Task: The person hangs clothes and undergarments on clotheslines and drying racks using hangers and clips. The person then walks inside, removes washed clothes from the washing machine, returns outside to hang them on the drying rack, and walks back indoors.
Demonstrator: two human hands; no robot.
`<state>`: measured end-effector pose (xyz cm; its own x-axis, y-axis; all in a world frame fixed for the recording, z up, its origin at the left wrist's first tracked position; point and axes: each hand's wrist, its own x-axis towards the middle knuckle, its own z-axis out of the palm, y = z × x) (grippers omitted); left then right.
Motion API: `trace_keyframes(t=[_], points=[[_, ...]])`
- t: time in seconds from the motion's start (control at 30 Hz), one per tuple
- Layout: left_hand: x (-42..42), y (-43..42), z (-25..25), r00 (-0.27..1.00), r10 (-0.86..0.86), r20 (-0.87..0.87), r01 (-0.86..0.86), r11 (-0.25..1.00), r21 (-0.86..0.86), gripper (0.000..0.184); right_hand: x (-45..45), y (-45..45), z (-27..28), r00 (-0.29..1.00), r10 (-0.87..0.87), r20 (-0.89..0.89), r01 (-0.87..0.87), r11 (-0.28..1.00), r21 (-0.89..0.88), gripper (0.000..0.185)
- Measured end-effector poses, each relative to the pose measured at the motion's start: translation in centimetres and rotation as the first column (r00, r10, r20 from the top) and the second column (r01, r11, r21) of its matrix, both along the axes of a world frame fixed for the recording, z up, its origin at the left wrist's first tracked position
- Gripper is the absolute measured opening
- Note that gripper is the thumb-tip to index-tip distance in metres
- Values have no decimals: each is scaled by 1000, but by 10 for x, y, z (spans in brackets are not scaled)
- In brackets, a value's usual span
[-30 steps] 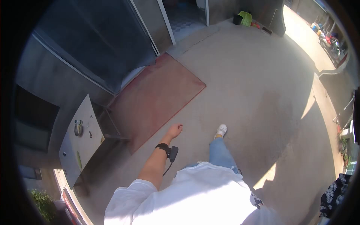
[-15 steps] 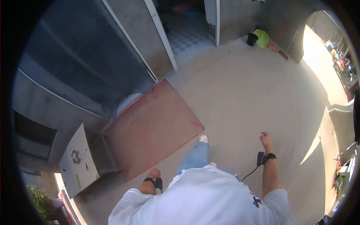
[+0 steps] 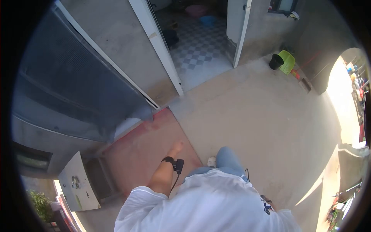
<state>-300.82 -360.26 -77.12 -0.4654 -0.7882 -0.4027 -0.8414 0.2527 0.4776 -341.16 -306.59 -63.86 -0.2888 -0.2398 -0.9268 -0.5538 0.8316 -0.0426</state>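
Note:
My left hand is swung forward over the red mat, above it and apart from it. Blur and small size keep me from telling how its fingers lie, and nothing is seen in it. On that wrist sits a black strap with a small black box and a cable. My right arm is back beside my body; its hand is hidden, with only a bit of dark wristband showing by the white shirt.
Ahead is an open doorway with a checkered floor. A dark curtain hangs at left. A small table with a metal bowl stands lower left. A black bucket and green dustpan are by the far wall.
I have stepped forward, so the doorway and bucket look nearer. My left hand has swung forward over the mat. My right hand has swung back out of sight.

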Motion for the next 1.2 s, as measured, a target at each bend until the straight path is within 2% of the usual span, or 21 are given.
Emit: trace_keyframes(t=[0.03,0.07,0.13,0.3,0.33,0.37,0.4,0.47,0.53,0.6,0.67,0.73,0.8,0.83,0.9,0.93,0.97,1.0,1.03,1.07,1.2], points=[[-54,-41,36,970,170,-173,-127,964,235,26,-10,5,-19,1000,-20,6,20,1000,0,24],[-96,-75,52,939,107,-327,-66,989,135,26,-22,-3,-30,997,-72,16,72,997,5,25],[-167,-133,113,913,-29,-406,46,998,33,25,-49,-38,-51,990,-135,33,134,991,19,26],[-226,-256,80,890,-65,-451,124,987,101,24,-155,-243,-77,980,193,44,-194,981,27,30],[-216,-271,68,936,16,-351,59,978,202,22,-179,-301,-69,978,200,64,-203,979,31,30],[-211,-292,56,966,88,-244,-11,954,301,21,-240,-338,-122,846,-467,257,498,865,-66,32],[-207,-314,75,998,-54,16,44,928,370,18,-300,-373,-176,283,-846,452,950,311,-15,35],[-168,-341,47,969,-197,147,131,920,369,22,-354,-557,-146,677,-726,118,690,571,-446,27],[-147,-373,44,994,-54,92,8,900,436,24,-409,-715,-87,750,-628,207,580,473,-664,31],[-128,-414,13,867,498,33,-331,524,785,25,-449,-854,-53,849,-492,193,428,426,-797,31],[-138,-455,16,806,578,127,-429,424,798,24,-461,-957,-25,910,-386,149,321,431,-844,31],[-154,-501,20,743,632,222,-513,324,795,24,-466,-1044,-8,986,-118,117,161,516,-841,31],[-184,-549,25,730,680,71,-526,493,693,22,-463,-1095,-4,978,-66,198,199,581,-789,30],[-202,-588,30,728,683,65,-526,494,692,22,-461,-1122,0,960,-25,279,232,629,-742,30],[-242,-658,40,873,488,10,-390,685,616,24,-462,-1148,-6,940,-150,305,301,785,-542,28],[-267,-696,46,827,556,81,-442,555,705,23,-464,-1151,-6,893,-277,356,413,819,-399,28],[-289,-730,57,785,613,-96,-368,584,723,21,-468,-1163,-6,830,-404,384,516,817,-257,29],[-307,-777,49,926,352,-136,-225,804,551,19,-469,-1166,-3,735,-568,369,648,749,-139,32],[-346,-824,94,996,78,-49,-60,953,298,17,-483,-1175,-18,589,-710,386,786,615,-69,32],[-366,-860,97,991,103,-84,-85,976,199,16,-494,-1176,-34,416,-827,378,892,452,8,32],[-415,-982,130,967,75,-245,-60,996,68,15,-497,-1241,-58,338,-882,328,941,309,-139,33]])
